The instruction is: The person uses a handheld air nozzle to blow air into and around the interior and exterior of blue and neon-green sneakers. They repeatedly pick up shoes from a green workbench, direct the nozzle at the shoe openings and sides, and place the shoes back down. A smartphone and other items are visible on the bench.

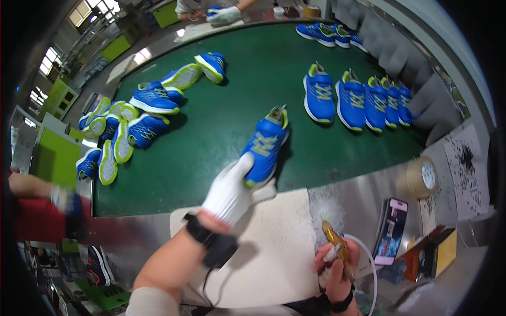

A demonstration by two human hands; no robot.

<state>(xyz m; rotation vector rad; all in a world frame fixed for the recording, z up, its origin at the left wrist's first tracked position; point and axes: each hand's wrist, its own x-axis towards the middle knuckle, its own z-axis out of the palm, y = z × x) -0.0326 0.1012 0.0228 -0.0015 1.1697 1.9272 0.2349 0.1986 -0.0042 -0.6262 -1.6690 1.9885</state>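
Black boxy wrist device (220,248) sits on bare L forearm (171,260), lower ctr of frame. White-gloved L hand (227,194), mid-frame, fingers pinching toe end of blue sneaker w/ lime trim (266,147), over flat dark-green desk (221,126). Bare R hand (338,268), lower R, fingers curled round gold metal gun-shaped tool (332,235) w/ thin white hose (374,274). More blue & lime sneakers: messy group (153,98) upper L, tidy row (319,100) upper R.

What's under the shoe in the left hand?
Around the shoe, green tabletop shows, with shadow at the shoe's right. The patch directly below is covered by shoe and left hand; contact can't be told.
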